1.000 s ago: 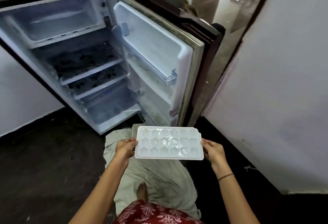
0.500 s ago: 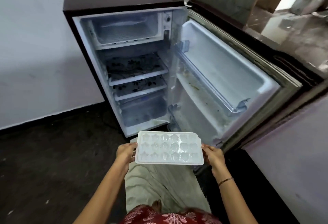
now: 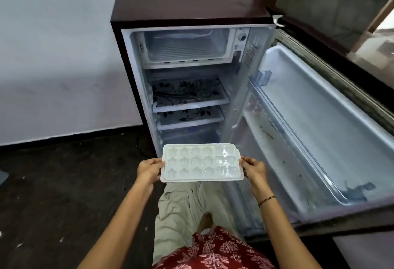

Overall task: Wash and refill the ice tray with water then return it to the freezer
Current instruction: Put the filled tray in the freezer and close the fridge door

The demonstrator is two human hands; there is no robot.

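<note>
A white ice tray [image 3: 201,163] with star, flower and heart moulds is held level in front of me at waist height. My left hand [image 3: 149,169] grips its left end and my right hand [image 3: 253,168] grips its right end. Water glints in the heart moulds on the right. Straight ahead stands a small dark-brown fridge [image 3: 183,0] with its door [image 3: 319,123] swung wide to the right. The freezer compartment [image 3: 185,44] at the top of the fridge stands open with nothing visible inside.
Two patterned glass shelves [image 3: 187,96] and a bottom drawer sit below the freezer. A pale cloth [image 3: 181,209] lies on the dark floor [image 3: 64,183] under my feet. A white wall [image 3: 53,55] runs along the left. The door's shelf rail [image 3: 298,140] juts out on my right.
The view has swung left and come closer, so the fridge now faces me squarely. The tray has stayed level between both hands and sits nearer the fridge opening.
</note>
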